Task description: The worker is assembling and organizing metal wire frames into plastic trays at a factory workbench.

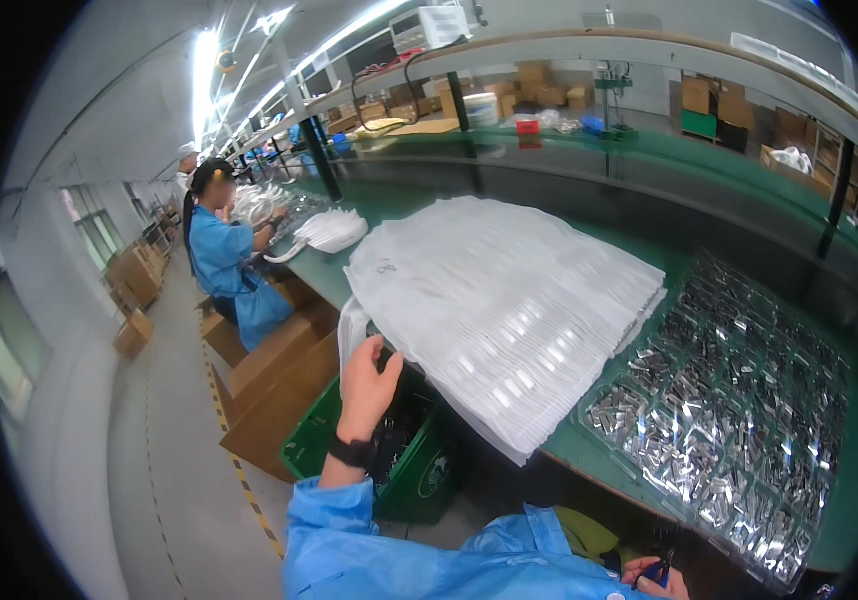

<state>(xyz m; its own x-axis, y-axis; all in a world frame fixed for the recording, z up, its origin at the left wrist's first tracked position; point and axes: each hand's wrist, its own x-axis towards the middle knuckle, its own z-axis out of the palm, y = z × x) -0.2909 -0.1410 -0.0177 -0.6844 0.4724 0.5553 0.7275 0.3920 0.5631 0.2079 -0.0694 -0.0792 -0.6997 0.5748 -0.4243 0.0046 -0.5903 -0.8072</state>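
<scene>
My left hand (pixel 369 388), with a dark band at the wrist, is raised at the left edge of a large stack of thin white sheets (pixel 489 270). Its thumb and fingers are apart, beside a narrow white strip (pixel 350 328) hanging at the stack's corner. Low at the bottom edge, close to my body, my right hand (pixel 661 578) is closed around a small blue-handled tool (pixel 657 571); its exact kind is hard to make out. To the right of the stack, clear compartment trays (pixel 639 465) hold many small shiny metal pieces.
A green crate (pixel 311 440) with dark contents stands below my left hand, next to open cardboard boxes (pixel 284 385). A co-worker in blue (pixel 224 245) sits further along the green bench, near a white bundle (pixel 331 230). A raised shelf (pixel 649 45) runs behind.
</scene>
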